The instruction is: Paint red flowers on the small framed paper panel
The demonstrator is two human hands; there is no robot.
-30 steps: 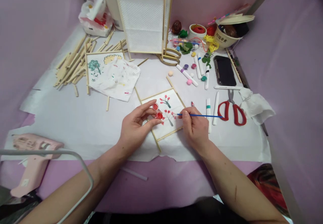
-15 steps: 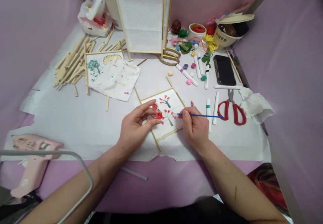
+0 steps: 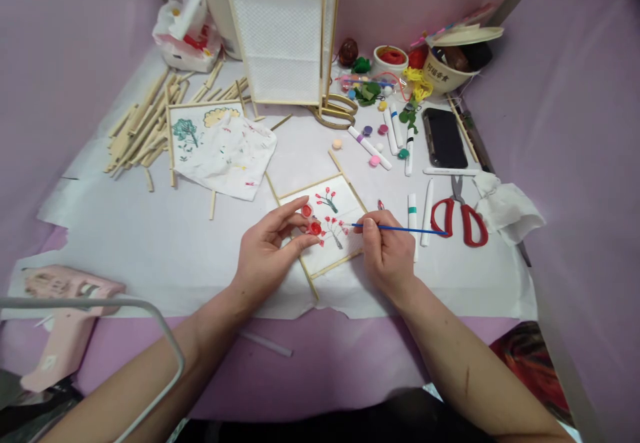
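My left hand (image 3: 273, 240) pinches a small open paint pot (image 3: 315, 228) of red paint between thumb and fingers, its lid (image 3: 307, 210) folded back. In my right hand (image 3: 387, 246) is a thin blue paintbrush (image 3: 410, 230), gripped near its bristle end. The pale bristles are at the right side of a red-flowered plant painted on a white panel (image 3: 345, 196); I cannot tell whether they touch. Thin wooden sticks frame this panel, which lies flat under both hands. A second plant with red buds is painted above the first.
A wooden-framed lantern (image 3: 280, 43) stands at the back. Wooden sticks (image 3: 145, 123) and a painted panel under a stained tissue (image 3: 235, 153) lie left. Red-handled scissors (image 3: 465, 220), markers (image 3: 370, 148) and a phone (image 3: 445, 138) lie right. A pink glue gun (image 3: 70, 316) is at the front left.
The brush has shifted very slightly in my right hand, its tip staying by the painted flowers. My left hand and the paint pot are almost still.
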